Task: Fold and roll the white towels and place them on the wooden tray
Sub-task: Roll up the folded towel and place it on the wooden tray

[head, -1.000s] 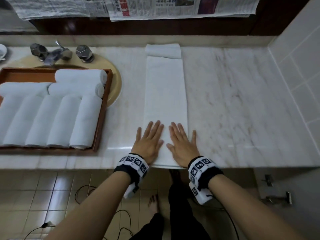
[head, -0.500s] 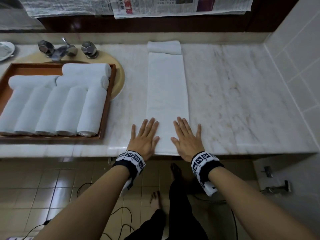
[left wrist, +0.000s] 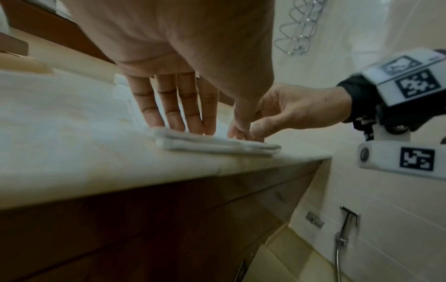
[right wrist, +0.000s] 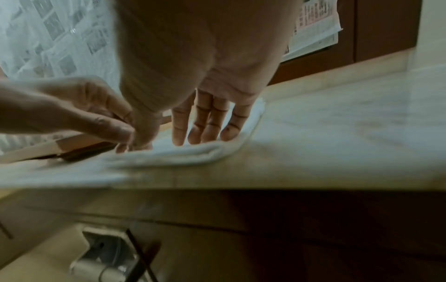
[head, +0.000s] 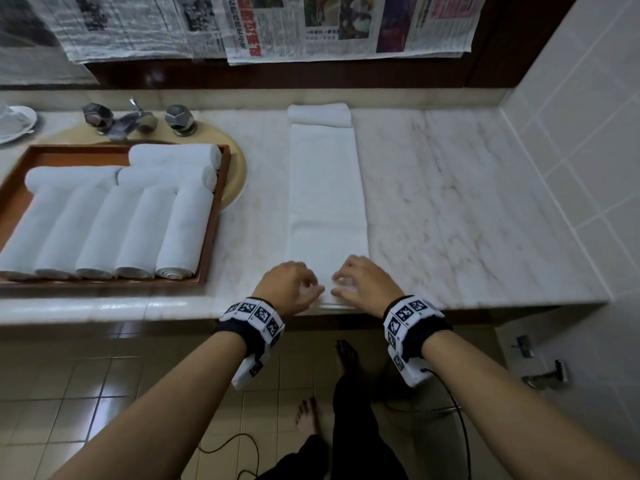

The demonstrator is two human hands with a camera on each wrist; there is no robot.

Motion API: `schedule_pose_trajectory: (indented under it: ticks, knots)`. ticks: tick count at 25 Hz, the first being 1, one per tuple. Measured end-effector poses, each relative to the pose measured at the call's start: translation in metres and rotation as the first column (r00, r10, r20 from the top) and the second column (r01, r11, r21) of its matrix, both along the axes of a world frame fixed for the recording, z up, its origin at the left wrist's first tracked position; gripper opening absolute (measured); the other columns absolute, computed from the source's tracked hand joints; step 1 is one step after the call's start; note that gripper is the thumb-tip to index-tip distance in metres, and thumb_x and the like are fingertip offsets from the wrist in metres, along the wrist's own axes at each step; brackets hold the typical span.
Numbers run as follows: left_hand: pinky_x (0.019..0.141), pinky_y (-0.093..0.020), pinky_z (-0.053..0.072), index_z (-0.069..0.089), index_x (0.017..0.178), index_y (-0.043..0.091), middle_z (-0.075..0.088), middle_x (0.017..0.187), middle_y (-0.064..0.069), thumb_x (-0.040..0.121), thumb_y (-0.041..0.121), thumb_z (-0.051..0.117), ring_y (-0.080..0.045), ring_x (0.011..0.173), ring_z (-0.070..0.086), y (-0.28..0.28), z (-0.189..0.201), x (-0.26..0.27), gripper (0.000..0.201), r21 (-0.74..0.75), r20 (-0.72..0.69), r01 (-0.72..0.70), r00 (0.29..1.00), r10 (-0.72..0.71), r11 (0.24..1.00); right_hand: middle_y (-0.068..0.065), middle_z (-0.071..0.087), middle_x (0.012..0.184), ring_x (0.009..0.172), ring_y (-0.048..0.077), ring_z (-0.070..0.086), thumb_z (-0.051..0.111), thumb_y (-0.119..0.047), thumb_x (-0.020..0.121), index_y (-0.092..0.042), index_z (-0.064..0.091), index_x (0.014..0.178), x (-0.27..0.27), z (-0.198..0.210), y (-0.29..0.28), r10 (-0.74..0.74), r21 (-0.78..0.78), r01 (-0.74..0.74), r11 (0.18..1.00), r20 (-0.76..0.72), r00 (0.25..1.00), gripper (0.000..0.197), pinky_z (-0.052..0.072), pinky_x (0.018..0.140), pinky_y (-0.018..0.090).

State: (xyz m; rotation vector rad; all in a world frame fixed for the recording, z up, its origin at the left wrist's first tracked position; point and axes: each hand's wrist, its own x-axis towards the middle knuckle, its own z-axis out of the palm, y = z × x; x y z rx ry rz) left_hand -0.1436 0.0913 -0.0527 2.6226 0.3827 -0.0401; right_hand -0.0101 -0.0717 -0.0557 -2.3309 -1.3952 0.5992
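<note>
Fingers of my left hand (head: 289, 287) and right hand (head: 363, 284) press, extended, onto the near end of the folded towel (head: 327, 199). Beyond the fingertips it stretches along the marble counter (head: 467, 209); the wooden tray (head: 211, 237) of rolled towels (head: 104, 230) sits left of them.

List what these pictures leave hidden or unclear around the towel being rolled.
- Head view: the left hand and right hand cover the folded towel's near end.
- Both wrist views: motion blur; whether the fingers curl under the edge is unclear.
- Wooden tray: left side cut off by the frame edge.
</note>
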Motion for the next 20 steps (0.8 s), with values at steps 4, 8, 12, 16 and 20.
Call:
schedule_pose_trajectory:
  ticks: [4, 8, 12, 16, 20]
  knots:
    - [0.08, -0.029, 0.046, 0.071, 0.1, 0.024, 0.062, 0.099, 0.008, 0.079, 0.046, 0.072, -0.013, 0.093, 0.054, 0.001, -0.004, -0.016, 0.031, 0.005, -0.132, 0.051, 0.99, -0.05, 0.999, -0.006, 0.055, 0.101, 0.095, 0.011, 0.051, 0.076, -0.036, 0.078, -0.017, 0.066, 0.102, -0.006, -0.009, -0.019, 0.028, 0.001, -0.028, 1.0, -0.028, 0.999, 0.032, 0.047, 0.084, 0.031]
    - [0.083, -0.033, 0.047, 0.074, 0.099, 0.018, 0.065, 0.101, 0.003, 0.082, 0.024, 0.068, -0.019, 0.094, 0.058, 0.004, -0.002, -0.018, 0.019, 0.006, -0.108, 0.002, 0.994, -0.002, 1.0, -0.004, 0.065, 0.093, 0.089, 0.013, 0.056, 0.071, -0.022, 0.08, -0.014, 0.073, 0.094, -0.002, -0.011, -0.026, 0.004, 0.061, -0.004, 0.998, 0.015, 1.0, 0.016, 0.048, 0.083, 0.034]
    - [0.078, -0.032, 0.047, 0.073, 0.098, 0.008, 0.063, 0.099, -0.005, 0.084, 0.011, 0.065, -0.023, 0.087, 0.059, 0.009, -0.011, -0.027, 0.016, -0.052, -0.023, 0.032, 0.999, -0.033, 0.998, -0.001, 0.069, 0.095, 0.095, 0.015, 0.056, 0.064, -0.019, 0.086, -0.014, 0.074, 0.101, 0.001, -0.01, -0.036, -0.034, 0.043, 0.033, 0.999, 0.037, 0.999, 0.018, 0.045, 0.084, 0.028]
    - [0.077, -0.028, 0.042, 0.068, 0.097, 0.004, 0.059, 0.096, -0.009, 0.086, 0.007, 0.061, -0.024, 0.085, 0.055, 0.013, -0.013, -0.027, 0.013, -0.093, -0.02, 0.01, 1.0, -0.012, 0.996, -0.002, 0.067, 0.098, 0.095, 0.014, 0.053, 0.055, -0.02, 0.092, -0.015, 0.07, 0.104, 0.003, -0.007, -0.04, -0.071, 0.001, 0.071, 0.997, 0.04, 0.997, 0.019, 0.039, 0.083, 0.022]
    - [0.076, -0.024, 0.037, 0.065, 0.103, 0.008, 0.062, 0.097, -0.005, 0.09, 0.013, 0.061, -0.022, 0.087, 0.056, 0.019, -0.009, -0.024, 0.015, -0.092, -0.111, 0.024, 0.993, -0.034, 0.996, -0.001, 0.063, 0.095, 0.088, 0.014, 0.052, 0.054, -0.017, 0.093, -0.017, 0.062, 0.104, 0.006, -0.004, -0.04, -0.137, -0.039, 0.136, 0.99, -0.026, 0.99, 0.013, 0.043, 0.082, 0.027]
